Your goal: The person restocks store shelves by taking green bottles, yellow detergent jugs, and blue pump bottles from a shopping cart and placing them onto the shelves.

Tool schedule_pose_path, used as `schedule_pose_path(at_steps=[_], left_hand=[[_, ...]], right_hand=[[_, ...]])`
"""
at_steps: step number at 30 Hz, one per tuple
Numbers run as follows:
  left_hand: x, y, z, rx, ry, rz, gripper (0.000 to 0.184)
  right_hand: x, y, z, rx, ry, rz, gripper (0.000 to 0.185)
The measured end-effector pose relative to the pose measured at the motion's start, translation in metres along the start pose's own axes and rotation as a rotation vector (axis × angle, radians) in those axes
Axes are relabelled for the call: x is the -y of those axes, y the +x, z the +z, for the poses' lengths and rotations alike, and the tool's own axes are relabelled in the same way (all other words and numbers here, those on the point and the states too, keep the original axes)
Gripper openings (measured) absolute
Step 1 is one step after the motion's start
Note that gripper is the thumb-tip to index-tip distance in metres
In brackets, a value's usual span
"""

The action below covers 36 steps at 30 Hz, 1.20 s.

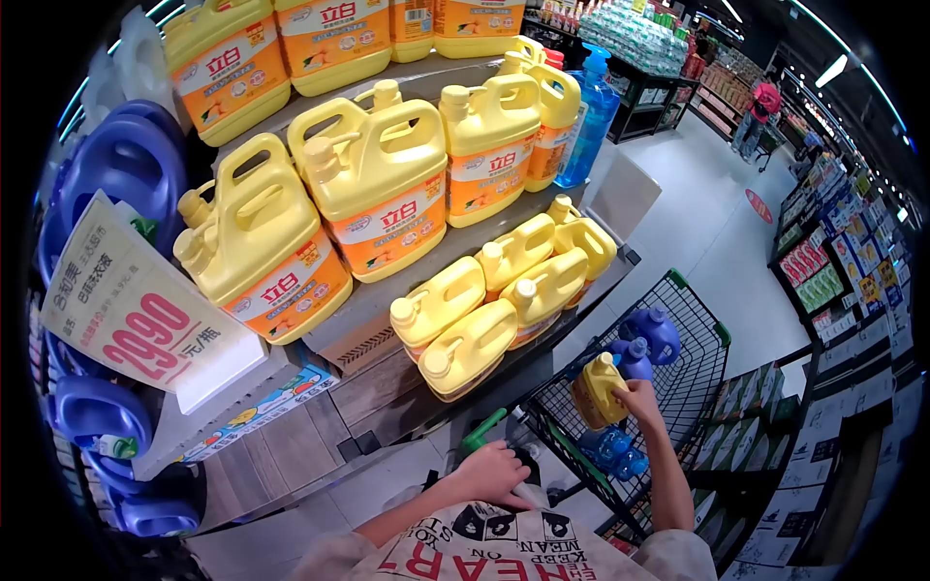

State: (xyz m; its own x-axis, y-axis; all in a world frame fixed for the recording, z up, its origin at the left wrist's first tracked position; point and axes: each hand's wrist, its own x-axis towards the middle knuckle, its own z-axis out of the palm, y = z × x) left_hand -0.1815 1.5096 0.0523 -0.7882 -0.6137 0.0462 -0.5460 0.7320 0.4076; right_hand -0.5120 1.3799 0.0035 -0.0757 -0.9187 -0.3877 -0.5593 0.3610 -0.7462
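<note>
My right hand (636, 399) grips a yellow jug (599, 390) with an orange label, holding it tilted over the shopping cart (712, 373). My left hand (489, 474) is closed at the cart handle (482, 432), close to my body; the handle's green end shows beyond it, and the part under my fingers is mostly hidden. Inside the cart are purple bottles (651, 339) and a clear blue bottle (615, 453). Left of the cart, several smaller yellow jugs (467, 354) stand together on the display's lower front ledge.
Larger yellow jugs (387, 184) line the display above, with a blue pump bottle (587, 121) at their end. A price sign (145, 300) stands at left beside purple bottles (121, 179). Stocked shelves (833, 261) flank the aisle (688, 184); a person (760, 116) stands far down it.
</note>
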Motion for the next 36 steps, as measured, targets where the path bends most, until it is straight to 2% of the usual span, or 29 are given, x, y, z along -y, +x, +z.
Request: schedule_pose_path(at_steps=[5, 7, 13, 15, 16, 17, 18, 19, 20, 21, 23, 24, 25, 27, 29, 31, 32, 34, 36], left_hand=[[0.001, -0.003, -0.004, -0.006, 0.003, 0.031, 0.061], [0.004, -0.003, 0.001, -0.007, 0.005, 0.028, 0.063], [0.003, -0.005, 0.0, 0.007, -0.04, 0.017, 0.061], [0.003, -0.005, 0.003, -0.022, -0.019, 0.025, 0.06], [-0.002, 0.0, -0.012, 0.245, -0.012, -0.044, 0.062], [0.002, 0.001, 0.007, 0.243, -0.006, -0.055, 0.062], [0.011, -0.003, 0.042, -0.014, -0.086, -0.008, 0.065], [0.016, -0.006, 0.069, -0.269, -0.161, 0.039, 0.068], [0.016, -0.006, 0.079, -0.377, -0.228, 0.119, 0.078], [0.012, -0.009, 0.069, -0.372, -0.217, 0.111, 0.078], [0.002, -0.011, 0.037, 0.013, -0.541, -0.11, 0.088], [0.006, -0.001, 0.033, 0.204, -0.501, -0.174, 0.083], [0.008, -0.001, 0.026, 0.197, -0.491, -0.185, 0.083], [0.005, -0.005, 0.012, 0.136, -0.378, -0.091, 0.075], [-0.004, -0.015, -0.002, -0.128, -0.388, -0.064, 0.078], [-0.003, -0.024, -0.006, -0.308, -0.391, 0.066, 0.051], [-0.001, -0.025, -0.002, -0.356, -0.388, 0.106, 0.048], [0.009, -0.026, 0.025, -0.351, -0.317, 0.11, 0.041], [0.027, -0.021, 0.068, -0.263, -0.18, 0.086, 0.035]], right_hand=[[0.133, -0.078, -0.068, -0.041, -0.386, -0.366, 0.03], [0.182, -0.116, -0.086, -0.024, -0.381, -0.498, 0.032], [0.269, -0.193, -0.101, -0.015, 0.111, -0.611, 0.028], [0.287, -0.21, -0.087, 0.028, 0.154, -0.642, 0.03], [0.297, -0.218, -0.075, 0.036, 0.198, -0.635, 0.032], [0.305, -0.224, -0.062, 0.046, 0.243, -0.627, 0.033], [0.315, -0.225, -0.051, 0.098, 0.246, -0.695, 0.033], [0.32, -0.223, -0.039, 0.188, 0.245, -0.638, 0.031], [0.329, -0.223, -0.022, 0.221, 0.282, -0.611, 0.03], [0.336, -0.224, -0.004, 0.253, 0.318, -0.585, 0.03], [0.338, -0.214, 0.029, 0.398, 0.313, -0.615, 0.031], [0.335, -0.207, 0.047, 0.414, 0.257, -0.638, 0.03], [0.331, -0.202, 0.065, 0.431, 0.2, -0.661, 0.029], [0.324, -0.196, 0.108, 0.409, 0.25, -0.62, 0.024], [0.308, -0.183, 0.149, 0.27, 0.179, -0.785, 0.025], [0.3, -0.181, 0.18, 0.183, 0.168, -0.754, 0.027], [0.292, -0.179, 0.195, 0.094, 0.203, -0.747, 0.027], [0.289, -0.179, 0.209, -0.062, 0.218, -0.737, 0.028], [0.285, -0.172, 0.222, -0.103, 0.252, -0.756, 0.029]])
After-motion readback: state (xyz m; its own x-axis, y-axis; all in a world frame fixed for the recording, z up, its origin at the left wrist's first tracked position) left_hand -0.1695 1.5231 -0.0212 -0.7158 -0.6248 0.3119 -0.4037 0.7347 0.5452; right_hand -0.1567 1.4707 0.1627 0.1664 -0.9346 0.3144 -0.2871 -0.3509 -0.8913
